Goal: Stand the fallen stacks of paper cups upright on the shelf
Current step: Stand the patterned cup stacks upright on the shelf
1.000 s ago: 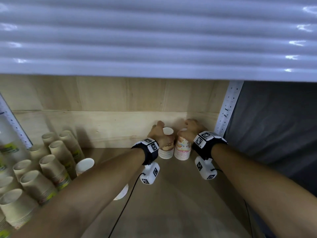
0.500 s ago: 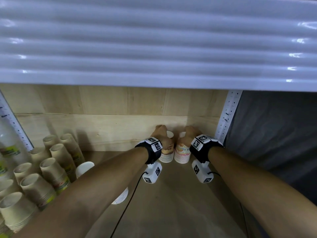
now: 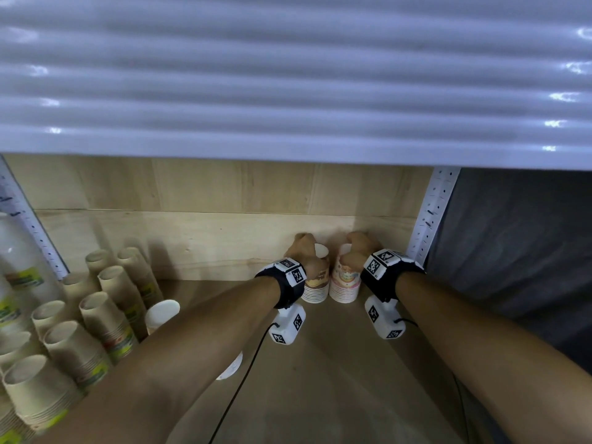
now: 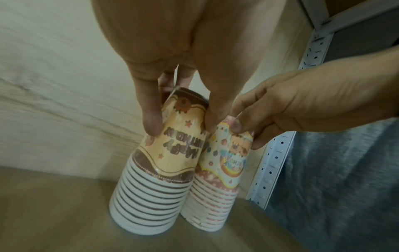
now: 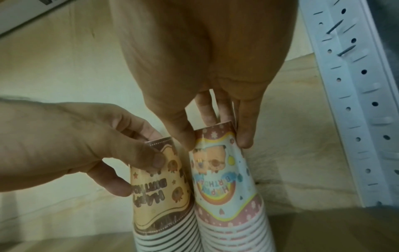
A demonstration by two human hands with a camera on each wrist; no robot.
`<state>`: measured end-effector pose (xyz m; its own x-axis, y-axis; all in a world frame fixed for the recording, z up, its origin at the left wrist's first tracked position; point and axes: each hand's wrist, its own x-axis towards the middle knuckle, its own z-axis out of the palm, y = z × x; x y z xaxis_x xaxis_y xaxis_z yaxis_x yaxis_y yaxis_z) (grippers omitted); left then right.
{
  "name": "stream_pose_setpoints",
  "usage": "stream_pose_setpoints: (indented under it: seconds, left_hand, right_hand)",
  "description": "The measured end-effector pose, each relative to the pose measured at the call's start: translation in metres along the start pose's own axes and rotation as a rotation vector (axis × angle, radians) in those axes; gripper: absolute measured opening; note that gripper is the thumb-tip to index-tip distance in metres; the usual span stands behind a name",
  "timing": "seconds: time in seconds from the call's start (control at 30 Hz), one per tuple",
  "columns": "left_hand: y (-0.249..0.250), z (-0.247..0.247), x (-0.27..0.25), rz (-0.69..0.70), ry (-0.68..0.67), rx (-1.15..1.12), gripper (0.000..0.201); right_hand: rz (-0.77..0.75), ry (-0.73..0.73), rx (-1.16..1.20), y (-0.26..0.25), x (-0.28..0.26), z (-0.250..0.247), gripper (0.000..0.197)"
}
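Two stacks of printed paper cups stand mouth-down, side by side, at the back right of the wooden shelf (image 3: 320, 379). My left hand (image 3: 304, 254) grips the top of the brown-and-cream stack (image 3: 317, 288) (image 4: 172, 145) (image 5: 159, 192) from above. My right hand (image 3: 355, 251) grips the top of the pink-and-blue stack (image 3: 344, 283) (image 5: 224, 179) (image 4: 226, 162) the same way. The two stacks touch each other. Fingers (image 4: 151, 119) and thumb wrap each top cup. A white cup stack (image 3: 161, 312) lies on its side under my left forearm, mostly hidden.
Several brown kraft cup stacks (image 3: 105, 315) stand at the left of the shelf. A wrapped clear-cup package (image 3: 19, 270) sits at the far left. A perforated white upright (image 3: 432, 213) stands just right of the held stacks. The upper shelf (image 3: 288, 75) hangs low overhead. The wooden back wall (image 3: 192, 238) is close behind.
Both hands have closed down more snugly over the tops of the two stacks, which stay in place against the back wall. The head view has dipped slightly.
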<state>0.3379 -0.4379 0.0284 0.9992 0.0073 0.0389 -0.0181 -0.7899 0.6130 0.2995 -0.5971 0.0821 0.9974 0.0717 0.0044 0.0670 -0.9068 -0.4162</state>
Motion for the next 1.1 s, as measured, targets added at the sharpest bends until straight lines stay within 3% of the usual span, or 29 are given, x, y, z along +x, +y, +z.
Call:
stream_pose_setpoints:
  seconds: [0.37, 0.57, 0.7, 0.93, 1.1]
  left_hand:
    - [-0.004, -0.001, -0.007, 0.01, -0.012, -0.017, 0.038]
    - [0.012, -0.018, -0.033, 0.016, -0.004, 0.002, 0.066]
    - [0.029, -0.056, -0.053, 0.031, -0.032, 0.051, 0.07]
    - [0.036, -0.15, -0.097, -0.04, -0.039, 0.148, 0.051]
    - [0.0, -0.196, -0.134, -0.117, -0.08, 0.299, 0.05]
  right_hand:
    - [-0.016, -0.007, 0.039, 0.003, 0.004, 0.001, 0.026]
    - [-0.019, 0.041, -0.023, 0.001, 0.001, -0.005, 0.053]
    - [-0.056, 0.104, -0.131, -0.027, -0.005, -0.017, 0.051]
    - [-0.2, 0.09, -0.117, -0.099, -0.024, -0.025, 0.041]
    - [-0.321, -0.075, -0.041, -0.15, -0.045, -0.009, 0.052]
